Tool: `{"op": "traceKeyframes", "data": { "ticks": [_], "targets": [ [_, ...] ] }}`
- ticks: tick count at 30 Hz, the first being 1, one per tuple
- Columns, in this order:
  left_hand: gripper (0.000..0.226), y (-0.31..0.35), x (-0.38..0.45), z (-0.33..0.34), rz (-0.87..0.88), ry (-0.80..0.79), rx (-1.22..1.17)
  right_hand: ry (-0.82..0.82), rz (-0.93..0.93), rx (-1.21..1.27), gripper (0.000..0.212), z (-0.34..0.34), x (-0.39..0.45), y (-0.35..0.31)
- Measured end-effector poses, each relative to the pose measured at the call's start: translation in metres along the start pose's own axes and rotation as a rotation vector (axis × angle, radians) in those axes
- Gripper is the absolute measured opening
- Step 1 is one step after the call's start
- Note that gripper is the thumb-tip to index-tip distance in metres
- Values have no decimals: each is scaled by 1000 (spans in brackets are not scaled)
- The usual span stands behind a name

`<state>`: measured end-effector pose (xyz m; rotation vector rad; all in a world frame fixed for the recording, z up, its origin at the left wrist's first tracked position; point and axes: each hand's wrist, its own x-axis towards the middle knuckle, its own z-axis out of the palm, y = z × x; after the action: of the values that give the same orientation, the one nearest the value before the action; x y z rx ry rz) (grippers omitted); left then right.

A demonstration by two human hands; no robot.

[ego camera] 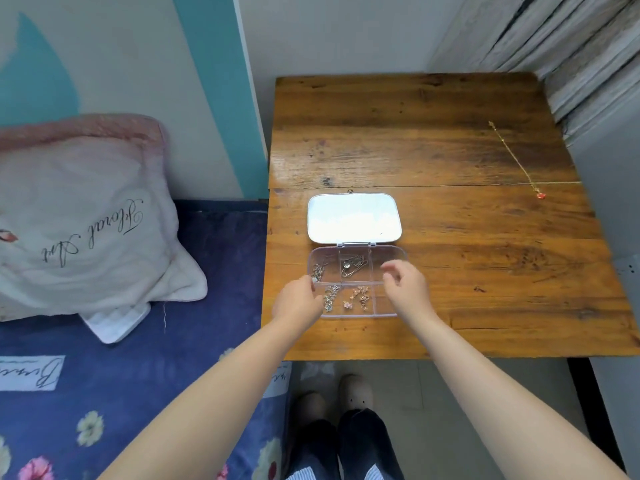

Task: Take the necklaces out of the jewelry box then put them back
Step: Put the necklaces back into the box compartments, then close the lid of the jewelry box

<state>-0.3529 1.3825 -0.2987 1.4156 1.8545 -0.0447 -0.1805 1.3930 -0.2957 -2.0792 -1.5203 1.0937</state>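
Note:
A clear plastic jewelry box (394, 252) lies open on the wooden table (450, 271), its mirrored lid (354, 218) folded back flat. Several compartments hold tangled necklaces: silver ones (352, 265) at the back and left, a rose-gold one (358, 297) at the front. A gold necklace with a red pendant (519, 164) lies stretched out on the table's far right. My left hand (298, 301) rests at the box's front left corner, fingers curled against its edge. My right hand (405, 284) hovers over the box's right compartments, fingers apart and holding nothing.
A bed with a blue floral cover (121, 393) and a pink-edged white pillow (79, 220) lies to the left of the table. Walls stand close behind and to the right. My feet (346, 396) are on the floor under the table's front edge.

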Motion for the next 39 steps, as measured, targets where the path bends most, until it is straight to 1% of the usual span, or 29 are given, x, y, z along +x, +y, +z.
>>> {"op": "traceKeyframes", "data": {
  "ticks": [1,3,5,7,8,10,12,15,17,19,20,22,24,25,28,31,32,35,37,39],
  "targets": [
    [27,-2,-1,2,-29,24,11,72,-24,-28,27,-5,10,1],
    [35,-10,2,9,-64,19,-9,155,25,0,37,-14,37,2],
    [43,-18,6,15,-75,-44,-48,129,169,83,52,-19,69,1],
    [45,-23,9,20,-87,-91,-133,62,312,223,58,-18,97,2],
    [46,-25,10,22,-102,-93,-201,25,363,300,54,-16,106,2],
    [47,-26,12,24,-127,-90,-308,-12,409,428,42,-10,116,5],
    [47,-25,13,26,-143,-88,-374,18,385,542,40,-8,116,7],
    [47,-23,10,25,-183,-92,-493,36,286,721,34,-12,104,16],
    [46,-24,7,24,-206,-112,-544,65,219,700,31,-16,90,25],
    [42,-24,2,19,-237,-158,-603,42,144,604,17,-23,71,35],
    [41,-23,0,15,-260,-184,-641,12,121,536,20,-26,62,40],
    [46,-24,-2,9,-328,-213,-732,-76,69,363,29,-32,46,52],
    [49,-25,-5,5,-380,-204,-794,-133,47,216,35,-36,33,62],
    [49,-25,-7,5,-384,-194,-798,-137,59,193,38,-37,27,65],
    [52,-22,-11,8,-326,-178,-714,-102,159,176,39,-31,8,63],
    [63,-11,-7,14,-254,-219,-652,-137,200,164,37,-13,-10,56],
    [62,-7,-5,16,-225,-224,-605,-126,225,186,35,-5,-14,53],
    [49,2,0,20,-205,-124,-492,-22,347,334,31,7,-19,44],
    [48,8,3,15,-199,-50,-443,26,336,379,32,5,-18,38],
    [50,17,10,3,-181,6,-466,40,309,406,34,-3,-9,30]
  ]
}}
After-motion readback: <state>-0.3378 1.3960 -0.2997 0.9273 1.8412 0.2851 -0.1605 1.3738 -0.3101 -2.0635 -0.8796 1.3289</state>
